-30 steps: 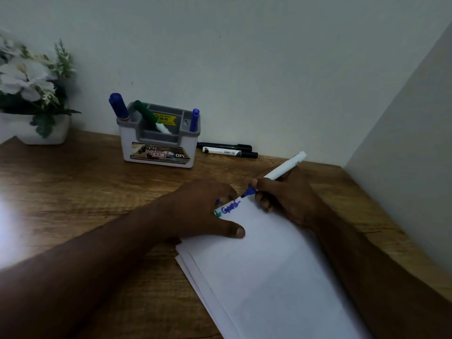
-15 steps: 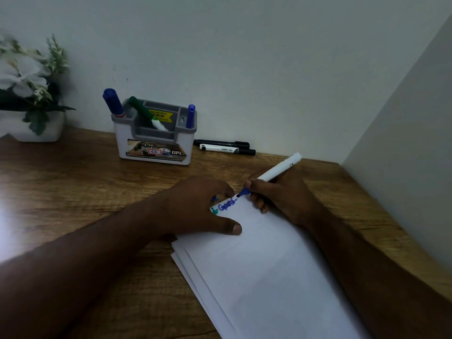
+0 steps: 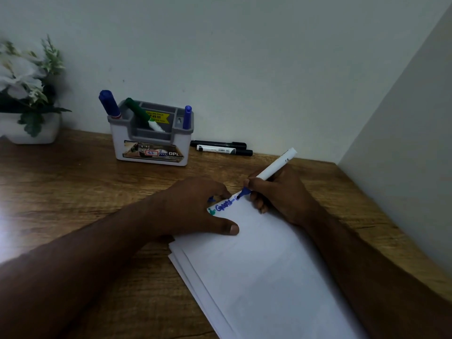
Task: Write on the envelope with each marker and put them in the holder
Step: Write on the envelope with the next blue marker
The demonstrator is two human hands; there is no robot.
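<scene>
the blue marker (image 3: 274, 167) is pinched by the right hand (image 3: 281, 194); the envelope (image 3: 256, 265) is pressed flat under the left hand (image 3: 193, 209) at nine o'clock, so light, steady strokes are advised.

white envelope (image 3: 264, 277) (blue writing (image 3: 225, 205)), grey holder (image 3: 151, 143)

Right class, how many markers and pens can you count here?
6: blue-capped marker, green-capped marker and blue pen in the grey holder; two black-capped markers behind; one blue-tipped white marker in the right hand. Others may be hidden.

Bare forearms and hands (image 3: 195, 206), sleeveless.
</scene>
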